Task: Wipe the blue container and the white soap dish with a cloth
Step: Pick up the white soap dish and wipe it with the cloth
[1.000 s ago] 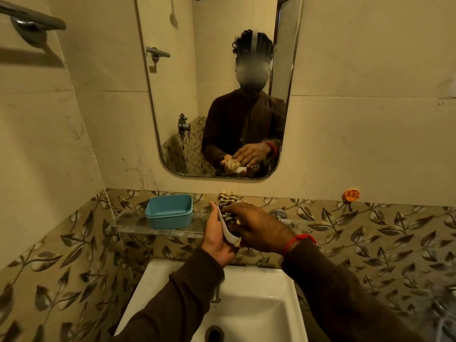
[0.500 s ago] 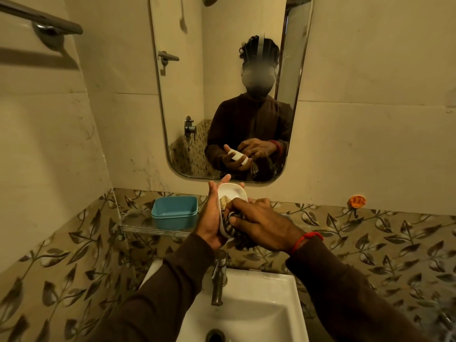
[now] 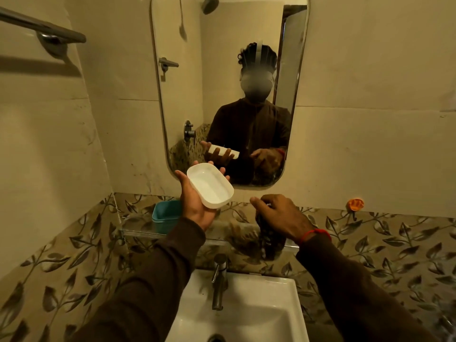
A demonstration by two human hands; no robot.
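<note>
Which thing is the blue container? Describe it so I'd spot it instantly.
Find the mirror, then drop to the glass shelf below it. The blue container sits at the shelf's left end, behind the left hand: the only blue item there.

Dim warm yellowish light, soft shadows under towel rail (upper left), wide-angle bending at edges
</note>
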